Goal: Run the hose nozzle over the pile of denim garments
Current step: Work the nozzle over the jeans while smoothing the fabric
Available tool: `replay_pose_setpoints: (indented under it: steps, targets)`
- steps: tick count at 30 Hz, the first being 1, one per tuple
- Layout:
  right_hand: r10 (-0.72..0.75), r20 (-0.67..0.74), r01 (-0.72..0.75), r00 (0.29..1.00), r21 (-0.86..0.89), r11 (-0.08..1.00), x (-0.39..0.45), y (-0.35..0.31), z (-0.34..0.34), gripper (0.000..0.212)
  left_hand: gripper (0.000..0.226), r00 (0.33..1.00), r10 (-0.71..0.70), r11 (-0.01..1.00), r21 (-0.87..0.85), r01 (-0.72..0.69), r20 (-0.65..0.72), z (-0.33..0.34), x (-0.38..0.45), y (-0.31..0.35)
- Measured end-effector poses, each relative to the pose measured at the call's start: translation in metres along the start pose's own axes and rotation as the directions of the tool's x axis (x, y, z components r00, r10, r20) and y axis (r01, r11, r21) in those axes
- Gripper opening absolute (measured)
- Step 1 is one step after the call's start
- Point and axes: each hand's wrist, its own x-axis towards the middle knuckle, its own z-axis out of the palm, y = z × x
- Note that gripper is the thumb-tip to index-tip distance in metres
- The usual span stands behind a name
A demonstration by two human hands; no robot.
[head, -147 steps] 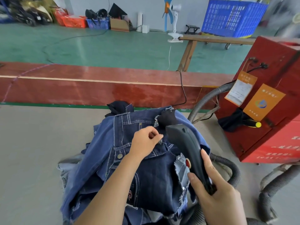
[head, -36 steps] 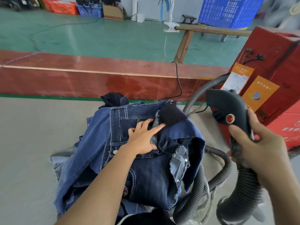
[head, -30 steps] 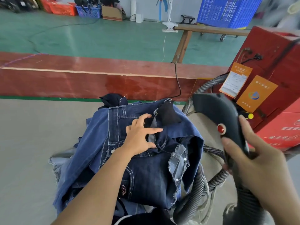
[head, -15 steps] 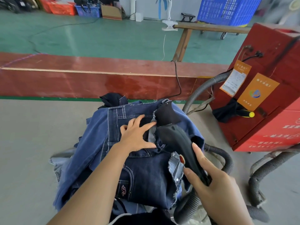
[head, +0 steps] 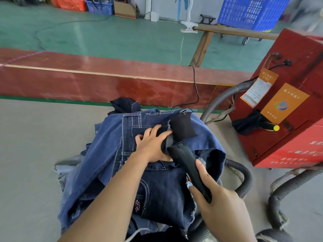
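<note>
A pile of dark and lighter blue denim garments (head: 111,154) lies on the grey table in front of me. My left hand (head: 152,145) presses flat on the top garment, fingers spread beside a black pocket lining (head: 182,127). My right hand (head: 220,205) grips the handle of a black hose nozzle (head: 187,163). The nozzle's tip rests on the denim right next to my left hand. A grey ribbed hose (head: 243,179) curls away from the pile to the right.
A red machine box (head: 286,123) with orange tags stands at the right, with grey hoses (head: 222,100) running to it. A red wooden board (head: 104,82) edges the table's far side. Beyond it are green floor, a blue crate (head: 251,11) and a fan.
The nozzle came down from the air at the right onto the denim a second ago and has slid closer to my left hand. My left hand stayed pressed on the top garment.
</note>
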Motion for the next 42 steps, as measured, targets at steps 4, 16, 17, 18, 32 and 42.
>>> replay_pose_setpoints:
  steps: [4, 16, 17, 18, 32, 42]
  targets:
    - [-0.011, 0.003, 0.011, 1.0, -0.103, 0.995, 0.004, -0.008, 0.006, 0.07, 0.103, 1.0, -0.002, 1.0, 0.001, 0.002, 0.003, 0.0, 0.001, 0.0]
    - [-0.021, -0.024, 0.025, 0.999, 0.173, 0.985, 0.04, -0.013, 0.003, 0.061, 0.117, 0.998, -0.041, 0.999, -0.012, 0.04, -0.045, -0.002, 0.0, 0.003]
    - [-0.006, -0.016, 0.01, 1.0, 0.239, 0.971, 0.038, -0.008, 0.0, 0.061, 0.116, 0.998, -0.04, 0.999, -0.006, 0.04, -0.046, -0.002, 0.0, 0.003]
    - [0.009, -0.025, -0.001, 1.0, 0.298, 0.955, 0.033, -0.004, -0.004, 0.06, 0.116, 0.998, -0.039, 0.999, 0.0, 0.039, -0.042, -0.001, 0.0, 0.003]
    - [0.021, -0.02, -0.019, 1.0, 0.107, 0.994, 0.002, -0.007, 0.004, 0.069, 0.11, 0.997, -0.043, 0.998, -0.051, 0.04, -0.057, 0.002, 0.001, 0.001]
    - [-0.012, -0.021, 0.016, 1.0, 0.232, 0.973, 0.037, -0.009, 0.005, 0.06, 0.117, 0.997, -0.045, 0.999, -0.025, 0.043, -0.056, 0.0, 0.001, 0.0]
